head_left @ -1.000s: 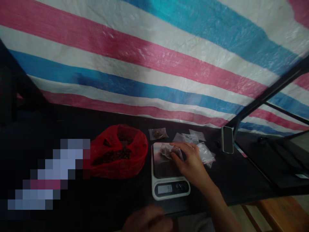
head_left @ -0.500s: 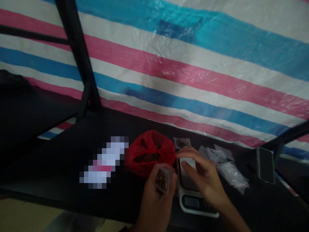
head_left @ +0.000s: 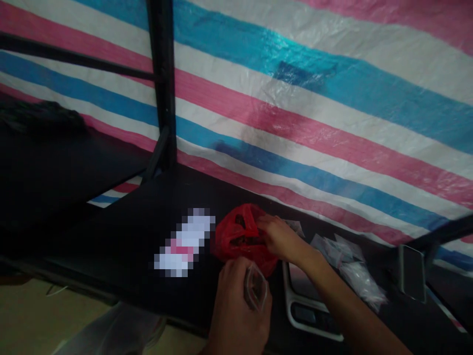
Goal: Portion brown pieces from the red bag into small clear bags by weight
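My left hand (head_left: 232,308) is closed around a small clear plastic bag (head_left: 255,288), its mouth spread and dark brown bits inside. Just beyond it sits a red plastic bag (head_left: 229,244), open at the top, with dark brown pieces in it. At that bag's right side is my right hand (head_left: 279,236), its fingertips hidden in the opening, so their grip cannot be made out. Under my right forearm lies a white kitchen scale (head_left: 291,315) with a small display, partly covered by the arm.
Several clear plastic bags (head_left: 364,283) lie right of the scale. Another small bag (head_left: 295,227) lies behind my right wrist. A phone (head_left: 412,273) is at the far right, a pixelated pale item (head_left: 185,244) at left. A black post (head_left: 162,84) stands before a striped tarp (head_left: 325,133).
My right hand has moved left from above the scale to the red bag's opening. My left hand still holds the small clear bag. The view has shifted slightly left.
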The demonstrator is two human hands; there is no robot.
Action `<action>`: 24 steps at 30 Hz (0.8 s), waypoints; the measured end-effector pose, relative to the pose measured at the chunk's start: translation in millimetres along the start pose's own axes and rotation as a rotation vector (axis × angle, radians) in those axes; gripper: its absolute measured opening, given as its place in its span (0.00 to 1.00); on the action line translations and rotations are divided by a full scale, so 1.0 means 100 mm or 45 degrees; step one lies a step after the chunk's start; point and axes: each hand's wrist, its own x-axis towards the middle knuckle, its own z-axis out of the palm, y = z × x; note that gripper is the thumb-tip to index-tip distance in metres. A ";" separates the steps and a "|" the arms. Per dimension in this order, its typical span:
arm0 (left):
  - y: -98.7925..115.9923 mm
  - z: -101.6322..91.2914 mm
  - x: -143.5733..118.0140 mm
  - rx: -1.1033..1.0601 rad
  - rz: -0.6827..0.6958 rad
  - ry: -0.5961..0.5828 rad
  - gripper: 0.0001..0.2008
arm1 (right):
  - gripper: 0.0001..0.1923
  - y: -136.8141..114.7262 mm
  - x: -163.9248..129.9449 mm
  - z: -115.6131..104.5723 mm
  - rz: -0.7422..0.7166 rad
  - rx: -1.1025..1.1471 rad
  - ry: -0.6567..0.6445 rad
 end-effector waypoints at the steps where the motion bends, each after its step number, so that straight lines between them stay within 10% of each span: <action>1: 0.02 0.00 0.01 -0.057 -0.016 0.001 0.06 | 0.21 -0.03 -0.01 0.01 -0.017 0.046 0.004; 12: 0.08 -0.01 0.14 -0.045 -0.062 0.049 0.04 | 0.13 -0.08 -0.13 0.04 0.117 0.918 0.229; 24: 0.16 0.11 0.26 0.008 -0.040 -0.102 0.02 | 0.11 -0.50 -0.90 -0.52 0.225 0.882 0.263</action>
